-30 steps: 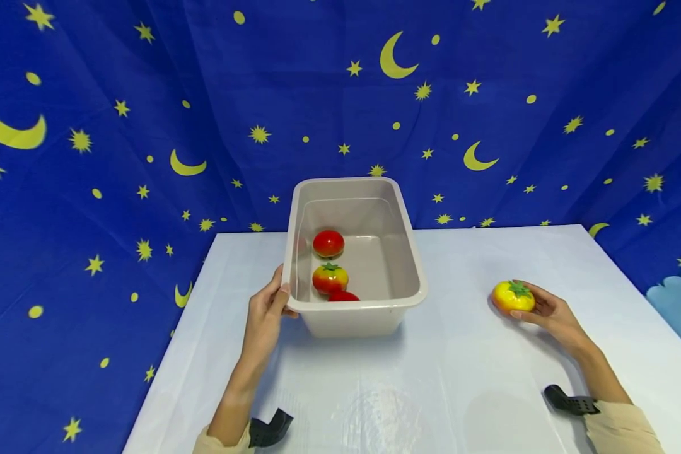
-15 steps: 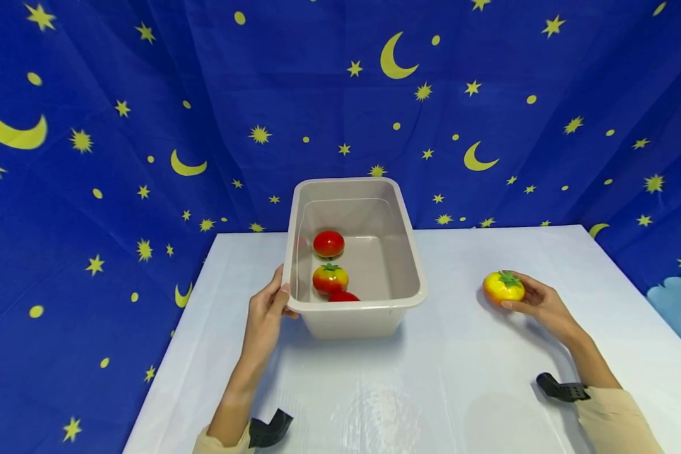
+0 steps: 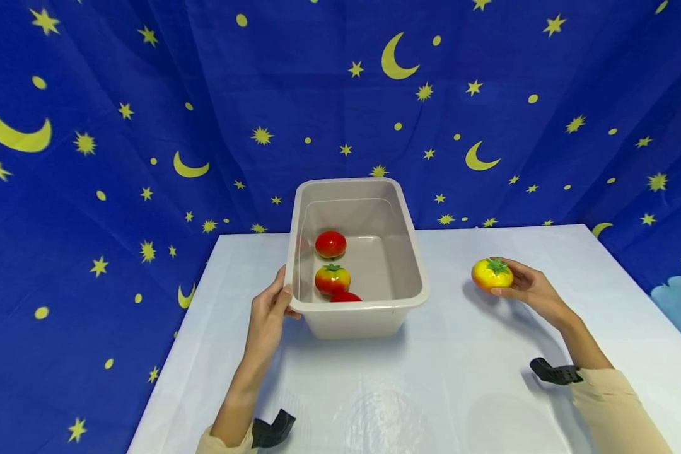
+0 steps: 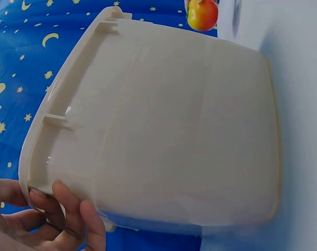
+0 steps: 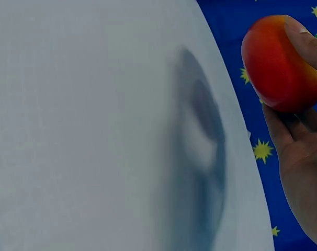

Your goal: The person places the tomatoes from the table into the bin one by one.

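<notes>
My left hand grips the near left corner of a beige plastic bin, thumb over the rim and fingers curled beneath it, as the left wrist view also shows. Inside the bin lie a red tomato, a yellow-red tomato with a green leafy top, and another red one partly hidden by the front wall. To the right, my right hand holds a yellow-red tomato between thumb and fingers. In the right wrist view this tomato is raised above the table, its red underside showing.
A white-covered table carries the bin. Behind it hangs a blue cloth with yellow stars and moons, close to the table's far edge. Dark wrist mounts show on both forearms.
My right hand has carried its tomato leftward and upward, a little nearer the bin. The left hand and the bin stay in place.
</notes>
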The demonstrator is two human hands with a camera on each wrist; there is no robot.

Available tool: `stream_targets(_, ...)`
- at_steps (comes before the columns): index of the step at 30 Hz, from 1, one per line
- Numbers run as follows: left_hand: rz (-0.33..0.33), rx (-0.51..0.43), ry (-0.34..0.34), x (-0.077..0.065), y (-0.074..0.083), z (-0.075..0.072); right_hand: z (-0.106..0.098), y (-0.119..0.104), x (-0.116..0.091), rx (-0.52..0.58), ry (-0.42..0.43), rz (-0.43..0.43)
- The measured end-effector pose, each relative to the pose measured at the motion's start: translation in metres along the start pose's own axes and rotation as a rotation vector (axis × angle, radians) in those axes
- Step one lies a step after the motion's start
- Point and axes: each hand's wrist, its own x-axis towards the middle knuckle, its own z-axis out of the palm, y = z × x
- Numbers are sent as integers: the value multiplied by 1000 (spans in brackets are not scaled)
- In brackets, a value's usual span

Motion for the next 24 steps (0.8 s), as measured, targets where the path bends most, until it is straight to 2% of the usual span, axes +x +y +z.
stream_targets(24, 10, 5, -5, 1, -1, -1, 19, -16, 33, 30, -55, -54)
